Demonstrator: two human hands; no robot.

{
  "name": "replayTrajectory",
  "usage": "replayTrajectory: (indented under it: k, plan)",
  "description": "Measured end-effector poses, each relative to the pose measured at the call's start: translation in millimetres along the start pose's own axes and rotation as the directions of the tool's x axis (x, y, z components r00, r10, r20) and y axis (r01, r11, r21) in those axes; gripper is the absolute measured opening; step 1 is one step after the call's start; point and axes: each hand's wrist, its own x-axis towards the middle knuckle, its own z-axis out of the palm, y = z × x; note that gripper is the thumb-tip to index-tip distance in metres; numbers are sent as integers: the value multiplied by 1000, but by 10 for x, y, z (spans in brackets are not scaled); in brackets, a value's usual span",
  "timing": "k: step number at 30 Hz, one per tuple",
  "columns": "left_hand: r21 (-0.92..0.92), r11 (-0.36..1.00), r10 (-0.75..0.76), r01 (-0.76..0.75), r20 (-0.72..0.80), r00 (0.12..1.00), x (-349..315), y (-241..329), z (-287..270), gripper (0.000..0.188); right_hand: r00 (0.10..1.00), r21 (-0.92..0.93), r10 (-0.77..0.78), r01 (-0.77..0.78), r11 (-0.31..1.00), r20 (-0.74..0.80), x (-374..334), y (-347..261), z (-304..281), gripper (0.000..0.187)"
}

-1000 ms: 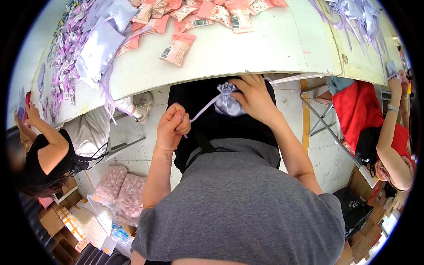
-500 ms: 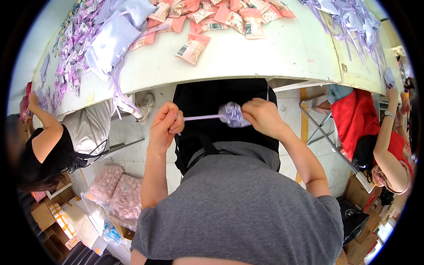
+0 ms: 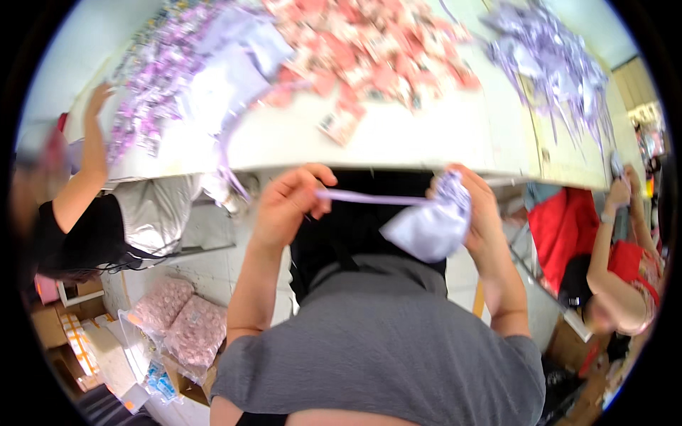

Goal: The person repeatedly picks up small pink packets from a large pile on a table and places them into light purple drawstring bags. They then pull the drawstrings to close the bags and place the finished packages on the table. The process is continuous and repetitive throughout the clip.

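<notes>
Pouch [image 3: 432,228] of pale lavender satin, gathered at the neck, held up off the table [image 3: 440,145] on the person's side of its near edge, above black fabric [image 3: 366,220] at the lap. Neck uppermost, body tilted down toward the left. Clamped at the neck in the grip of the right hand [image 3: 480,207]; fingers behind the satin partly hidden. Ribbon [image 3: 376,198] of lavender, stretched straight and nearly level from the pouch neck to the left hand [image 3: 293,202]. Grip there pinched together on the ribbon, near thumb and forefinger.

On the table, slightly blurred: pink-and-white packets [image 3: 376,53] in a broad heap, with one packet [image 3: 342,123] at its near margin. To the left, flat lavender fabric [image 3: 240,60] with trailing ribbons, beside a spread of small shiny purple packets [image 3: 156,85]. To the far right, a heap of lavender pouches [image 3: 550,57], ribbons hanging toward the near edge.

Below, left of the person: clear bags [image 3: 195,330] filled with small pink pieces. At far left, a co-worker's arm [image 3: 87,174] stretched toward the table; at far right, another co-worker's forearm [image 3: 602,245], raised, beside red cloth [image 3: 565,228].
</notes>
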Motion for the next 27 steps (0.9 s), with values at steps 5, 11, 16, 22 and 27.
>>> replayTrajectory:
  k: [5, 11, 16, 22, 27]
  plan:
    - [452, 872, 281, -188, -148, 948, -51, 658, -497, 8, 814, -97, -579, 574, 813, -43, 327, -1534, -312, 29]
    - [845, 61, 757, 532, -386, 527, 357, 810, -977, 41, 5, -936, -942, -111, -333, 334, 1526, -2879, -1409, 40]
    - [838, 321, 656, 442, -533, 534, 321, 740, -1290, 22, 633, -733, -740, -388, -558, 229, 1895, -2194, -876, 48]
    - [925, 251, 703, 286, -377, 603, 685, 1191, -1205, 17, 580, -696, -802, -517, -498, 144, 2544, -2913, -1246, 41]
    - [976, 24, 659, 215, -177, 731, 1120, 1710, -904, 16, 658, -734, -600, -104, -671, 455, 2688, -2744, -331, 33]
